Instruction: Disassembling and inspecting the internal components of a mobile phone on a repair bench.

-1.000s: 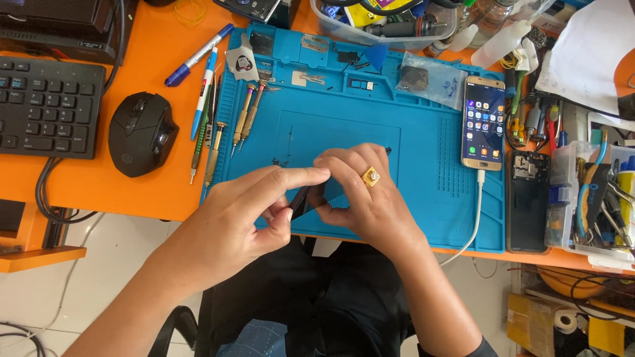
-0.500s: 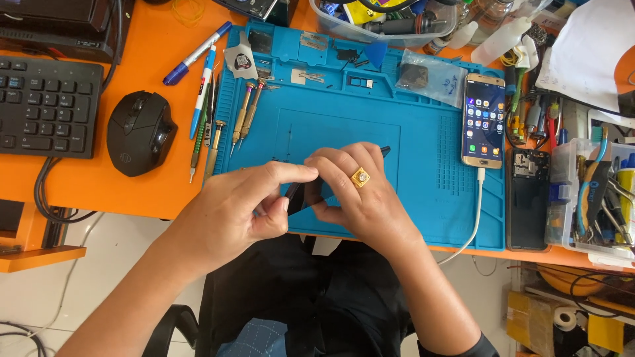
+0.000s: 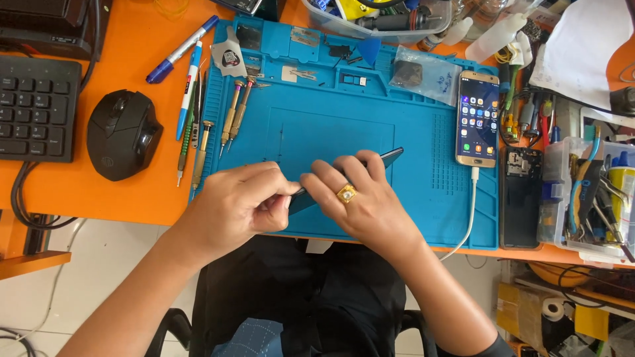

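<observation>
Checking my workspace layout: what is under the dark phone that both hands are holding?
Under the dark phone lies the blue mat. The left hand and right hand cover most of the phone, hiding the mat beneath them.

Bare forearms, gold ring (image 3: 346,194), dark trousers (image 3: 297,297)

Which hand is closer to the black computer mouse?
Left. The left hand is on the blue mat, just right of the black computer mouse on the orange desk. The right hand, wearing a gold ring, is farther right, beyond the left hand.
</observation>
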